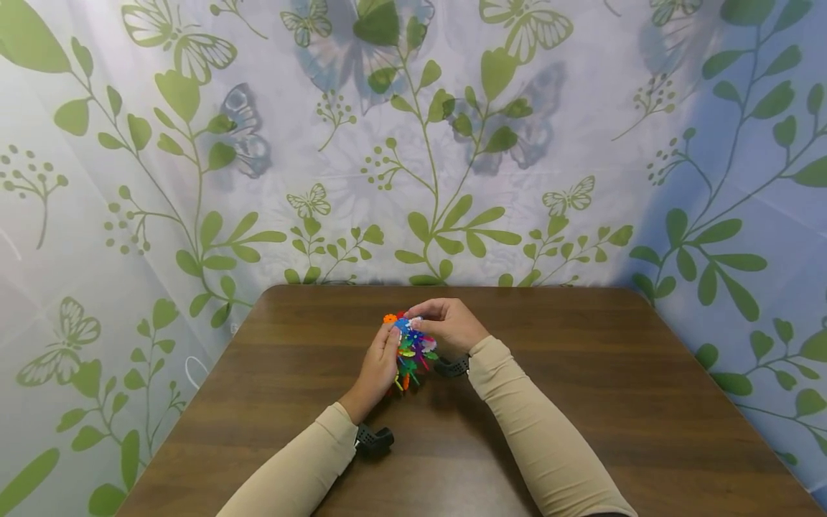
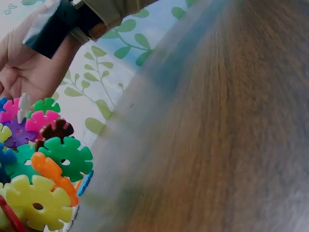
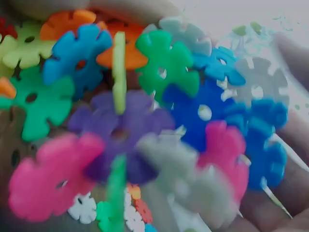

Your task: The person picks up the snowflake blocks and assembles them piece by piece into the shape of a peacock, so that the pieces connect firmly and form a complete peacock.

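Left fingers: the left hand (image 1: 377,361) grips the bunch of plastic flowers (image 1: 415,336) at its left side, thumb showing, other fingers mostly hidden.
Right fingers: thumb and forefinger of the right hand (image 1: 452,325) pinch the bunch's far side, partly covering a white piece.
Flower bunch: between both hands, over the table's middle; cut off in the left wrist view, blurred in the right; whether it touches the wood cannot be told.
Sleeves (image 1: 549,424): cut off at the near side.
Table (image 1: 581,359): far edge before a leafy curtain (image 1: 355,143), near edge cut off; wood stretches left and right of the arms.
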Demonstrator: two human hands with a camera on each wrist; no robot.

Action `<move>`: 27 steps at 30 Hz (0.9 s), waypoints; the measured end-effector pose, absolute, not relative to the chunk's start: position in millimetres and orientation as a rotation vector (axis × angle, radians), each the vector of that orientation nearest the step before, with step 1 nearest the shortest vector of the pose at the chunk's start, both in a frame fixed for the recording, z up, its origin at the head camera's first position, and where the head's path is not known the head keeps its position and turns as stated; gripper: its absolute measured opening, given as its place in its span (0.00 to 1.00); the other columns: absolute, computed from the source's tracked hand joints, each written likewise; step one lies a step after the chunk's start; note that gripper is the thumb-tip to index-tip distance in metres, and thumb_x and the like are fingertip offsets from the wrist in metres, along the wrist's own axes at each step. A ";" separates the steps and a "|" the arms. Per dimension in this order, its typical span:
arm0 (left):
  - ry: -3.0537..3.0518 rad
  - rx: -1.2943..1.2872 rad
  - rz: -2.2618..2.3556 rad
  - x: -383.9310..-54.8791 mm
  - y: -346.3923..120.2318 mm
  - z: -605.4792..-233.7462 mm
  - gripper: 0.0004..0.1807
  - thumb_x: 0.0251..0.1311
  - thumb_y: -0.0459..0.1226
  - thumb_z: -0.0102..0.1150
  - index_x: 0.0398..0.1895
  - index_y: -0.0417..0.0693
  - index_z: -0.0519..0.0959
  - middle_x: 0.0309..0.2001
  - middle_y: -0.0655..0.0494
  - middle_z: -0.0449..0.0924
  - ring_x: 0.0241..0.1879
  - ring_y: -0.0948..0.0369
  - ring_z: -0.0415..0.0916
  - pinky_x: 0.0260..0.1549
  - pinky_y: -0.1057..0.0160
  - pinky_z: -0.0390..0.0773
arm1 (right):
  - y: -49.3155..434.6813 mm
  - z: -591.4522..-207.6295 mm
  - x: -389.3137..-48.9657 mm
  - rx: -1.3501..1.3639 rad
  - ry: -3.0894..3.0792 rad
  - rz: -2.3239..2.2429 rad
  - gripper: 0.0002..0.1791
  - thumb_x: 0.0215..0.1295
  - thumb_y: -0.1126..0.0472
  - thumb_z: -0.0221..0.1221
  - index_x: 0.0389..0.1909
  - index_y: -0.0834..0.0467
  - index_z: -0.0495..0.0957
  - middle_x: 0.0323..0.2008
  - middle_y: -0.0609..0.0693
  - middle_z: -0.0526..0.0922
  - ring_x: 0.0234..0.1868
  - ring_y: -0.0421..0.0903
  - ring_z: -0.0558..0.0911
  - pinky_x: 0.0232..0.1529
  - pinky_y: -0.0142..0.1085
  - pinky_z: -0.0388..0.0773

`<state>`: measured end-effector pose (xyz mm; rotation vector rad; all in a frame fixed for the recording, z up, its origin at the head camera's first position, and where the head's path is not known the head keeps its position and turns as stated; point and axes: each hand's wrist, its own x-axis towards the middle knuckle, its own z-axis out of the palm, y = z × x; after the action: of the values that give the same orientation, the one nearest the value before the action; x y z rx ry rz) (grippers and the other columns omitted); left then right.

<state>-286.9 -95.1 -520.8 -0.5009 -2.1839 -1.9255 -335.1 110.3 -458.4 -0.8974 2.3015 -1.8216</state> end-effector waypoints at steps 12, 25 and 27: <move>-2.096 -0.261 -2.013 -296.4 -101.5 -526.5 0.20 0.87 0.48 0.36 0.56 0.40 0.70 0.36 0.50 0.63 0.38 0.53 0.64 0.37 0.56 0.63 | 137.3 -500.5 -359.9 -0.775 2.710 -1.289 0.14 0.72 0.62 0.69 0.55 0.60 0.86 0.53 0.52 0.86 0.56 0.55 0.83 0.58 0.51 0.79; -2.107 -0.310 -2.020 -294.8 -100.6 -524.8 0.22 0.87 0.51 0.34 0.52 0.40 0.68 0.36 0.51 0.61 0.37 0.54 0.62 0.39 0.56 0.63 | 127.5 -507.5 -355.2 -0.915 2.806 -0.985 0.10 0.62 0.68 0.75 0.39 0.51 0.90 0.47 0.46 0.84 0.50 0.49 0.83 0.55 0.44 0.81; -2.099 -0.317 -2.039 -294.5 -100.2 -525.0 0.21 0.87 0.50 0.34 0.51 0.40 0.68 0.35 0.51 0.58 0.35 0.54 0.59 0.37 0.57 0.61 | 129.3 -508.2 -355.3 -0.928 2.804 -1.040 0.10 0.61 0.69 0.75 0.38 0.52 0.90 0.46 0.46 0.83 0.47 0.49 0.83 0.52 0.43 0.82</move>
<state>-294.5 -100.2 -525.0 -0.3169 -2.0988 -2.0392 -355.3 129.3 -508.2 -0.9281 2.8043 -1.0398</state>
